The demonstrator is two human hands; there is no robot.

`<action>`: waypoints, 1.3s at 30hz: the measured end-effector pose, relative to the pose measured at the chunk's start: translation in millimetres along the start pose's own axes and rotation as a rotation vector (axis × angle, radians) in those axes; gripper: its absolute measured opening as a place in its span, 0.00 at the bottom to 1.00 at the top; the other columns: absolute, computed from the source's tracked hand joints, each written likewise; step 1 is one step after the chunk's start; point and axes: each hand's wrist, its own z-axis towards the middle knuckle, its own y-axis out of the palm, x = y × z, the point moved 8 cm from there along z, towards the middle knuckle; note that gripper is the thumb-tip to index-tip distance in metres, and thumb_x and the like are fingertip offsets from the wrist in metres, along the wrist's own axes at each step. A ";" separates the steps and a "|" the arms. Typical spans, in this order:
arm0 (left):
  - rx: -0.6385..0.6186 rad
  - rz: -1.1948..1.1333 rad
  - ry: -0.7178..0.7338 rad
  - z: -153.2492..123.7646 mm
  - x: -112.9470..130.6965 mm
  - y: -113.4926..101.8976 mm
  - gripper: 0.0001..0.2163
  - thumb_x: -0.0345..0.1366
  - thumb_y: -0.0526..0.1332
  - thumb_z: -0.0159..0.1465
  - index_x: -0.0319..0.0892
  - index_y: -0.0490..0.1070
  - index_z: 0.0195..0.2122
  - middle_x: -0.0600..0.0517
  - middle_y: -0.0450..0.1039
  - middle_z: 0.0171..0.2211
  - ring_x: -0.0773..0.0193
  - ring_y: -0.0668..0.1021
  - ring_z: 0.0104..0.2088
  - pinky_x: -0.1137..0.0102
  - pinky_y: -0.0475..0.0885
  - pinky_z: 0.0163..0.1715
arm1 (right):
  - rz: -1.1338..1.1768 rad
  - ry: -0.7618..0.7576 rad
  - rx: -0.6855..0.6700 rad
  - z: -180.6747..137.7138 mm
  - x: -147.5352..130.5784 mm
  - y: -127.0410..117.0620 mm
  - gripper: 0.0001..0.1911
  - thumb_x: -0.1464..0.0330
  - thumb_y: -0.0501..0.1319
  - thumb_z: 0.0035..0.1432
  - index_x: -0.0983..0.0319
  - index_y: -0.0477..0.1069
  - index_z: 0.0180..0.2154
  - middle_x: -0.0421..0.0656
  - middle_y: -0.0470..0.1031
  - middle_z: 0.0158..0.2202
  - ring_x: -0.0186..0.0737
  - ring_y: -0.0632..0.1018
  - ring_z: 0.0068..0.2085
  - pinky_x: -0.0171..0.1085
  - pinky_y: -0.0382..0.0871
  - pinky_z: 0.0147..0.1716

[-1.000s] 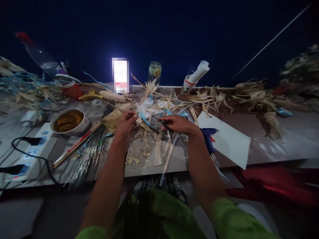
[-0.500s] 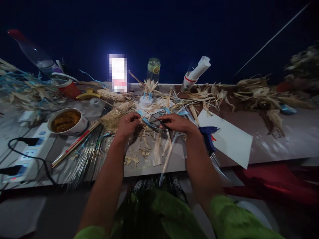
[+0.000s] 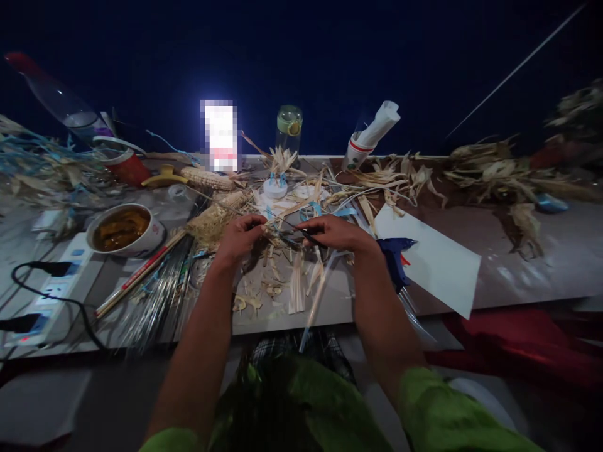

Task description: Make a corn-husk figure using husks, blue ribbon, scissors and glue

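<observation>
Over the middle of the table, my left hand [image 3: 242, 235] is closed in a pinch, with a small pale strip like corn husk at its fingertips. Opposite it, my right hand [image 3: 336, 232] is closed around a thin dark pointed tool [image 3: 308, 237]; its slim tip reaches toward the left fingers. Whether it is scissors or tweezers I cannot tell. Just beyond the hands, a bundle of cut corn husk [image 3: 282, 164] tied in blue stands on a white round lid [image 3: 275, 188]. Blue ribbon [image 3: 346, 212] and loose husk strips [image 3: 296, 285] lie around.
A bowl of brown liquid [image 3: 125, 232], a power strip [image 3: 59, 289] and a bundle of wires [image 3: 160, 301] are at left. Corn cobs [image 3: 207, 178], a lit phone [image 3: 220, 135] and a bottle [image 3: 289, 129] stand behind. A blue glue gun [image 3: 394, 257] overlaps white card [image 3: 438, 263] at right.
The view has shifted slightly. Both hands keep nearly the same place and grip, and the blue strip between them now shows less.
</observation>
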 end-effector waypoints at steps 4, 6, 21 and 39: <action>-0.028 0.004 -0.007 -0.5 -1.3 1.1 0.10 0.35 0.64 0.46 0.39 0.73 0.31 0.56 0.69 0.24 0.72 0.67 0.22 0.75 0.62 0.24 | 0.016 -0.013 -0.026 -0.6 -2.1 1.5 0.27 0.65 0.63 0.46 0.60 0.68 0.51 0.41 0.76 0.35 0.31 0.71 0.30 0.32 0.65 0.32; -0.029 0.000 -0.012 -1.1 -1.5 1.0 0.10 0.35 0.64 0.46 0.39 0.73 0.31 0.56 0.70 0.24 0.72 0.68 0.22 0.75 0.62 0.24 | 0.024 -0.015 -0.049 -1.2 -3.2 3.3 0.27 0.65 0.63 0.46 0.60 0.68 0.51 0.40 0.76 0.34 0.30 0.71 0.30 0.32 0.65 0.31; -0.063 -0.049 -0.094 -5.2 -3.3 5.7 0.12 0.36 0.66 0.45 0.38 0.74 0.31 0.54 0.72 0.24 0.72 0.70 0.21 0.76 0.64 0.22 | -0.042 -0.047 -0.052 -3.9 -4.0 -0.5 0.27 0.64 0.62 0.46 0.62 0.69 0.50 0.41 0.76 0.36 0.33 0.71 0.31 0.32 0.63 0.31; -0.112 -0.036 -0.127 -6.9 -4.7 9.2 0.12 0.36 0.66 0.45 0.38 0.74 0.31 0.52 0.72 0.22 0.70 0.71 0.20 0.74 0.65 0.20 | -0.046 -0.034 -0.094 -5.9 -4.6 3.1 0.25 0.64 0.62 0.47 0.60 0.69 0.50 0.39 0.76 0.35 0.32 0.71 0.31 0.32 0.62 0.31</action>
